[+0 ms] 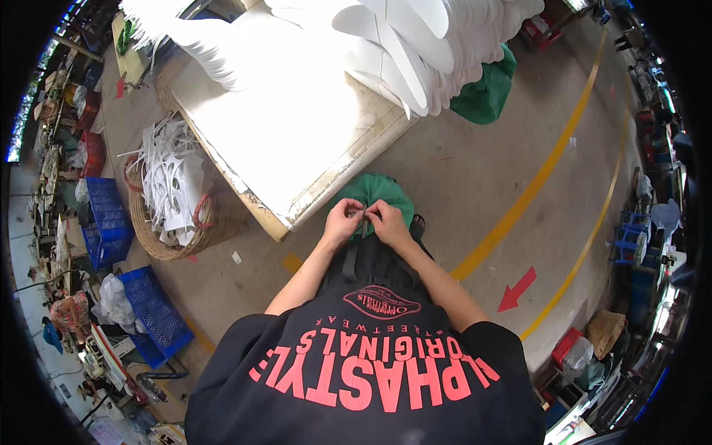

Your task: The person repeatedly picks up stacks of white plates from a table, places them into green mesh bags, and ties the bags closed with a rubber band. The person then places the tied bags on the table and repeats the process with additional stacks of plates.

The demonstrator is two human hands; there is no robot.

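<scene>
A green cloth-like sack (382,189) sits upright in front of me, close to the near corner of the work table. Its top looks gathered where my hands meet. My left hand (343,221) is closed, fingertips pinching at the gathered part. Right beside it my right hand (389,222) pinches too, thumb and fingers pressed together. The fingertips of both hands almost touch. A thin dark strand seems to run between them, too small to make out clearly. My body and hands hide the near part of the sack.
The pale-topped table (267,141) carries stacks of white sole-shaped sheets (404,63). Another green sack (486,89) lies beyond it. A wicker basket (159,241) of white offcuts stands left, near blue crates (107,222). Yellow lines (512,208) and a red arrow (517,290) mark the floor.
</scene>
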